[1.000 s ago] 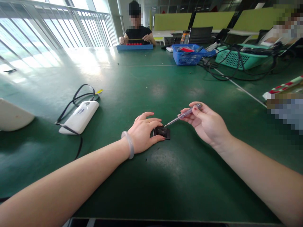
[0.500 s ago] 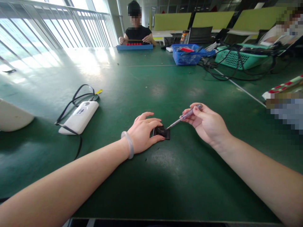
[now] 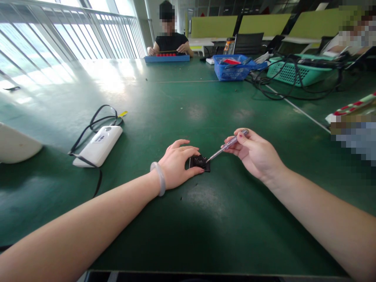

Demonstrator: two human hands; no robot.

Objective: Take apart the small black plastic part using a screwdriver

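A small black block-like part (image 3: 200, 161) with fine details on top lies on the green table (image 3: 164, 231) in front of me. My left hand (image 3: 178, 163), with a pale bangle at the wrist, grips it between thumb and fingers from the left. My right hand (image 3: 254, 150) is closed around the clear purplish handle of a screwdriver (image 3: 227, 145). The screwdriver slants down to the left, and its tip meets the right side of the black part. Whether the tip sits in a screw is too small to tell.
To the left lie a white power bank (image 3: 100, 147) with a black cable and a white rounded object (image 3: 17, 144). A blue basket (image 3: 232, 70), a green basket (image 3: 302, 74) and tangled cables stand at the back right. Across the table sits a person (image 3: 171, 41) behind a blue tray (image 3: 167, 58).
The screwdriver and my right fingers have shifted very slightly left, with the handle turned a little. My left hand and the black part have barely moved.
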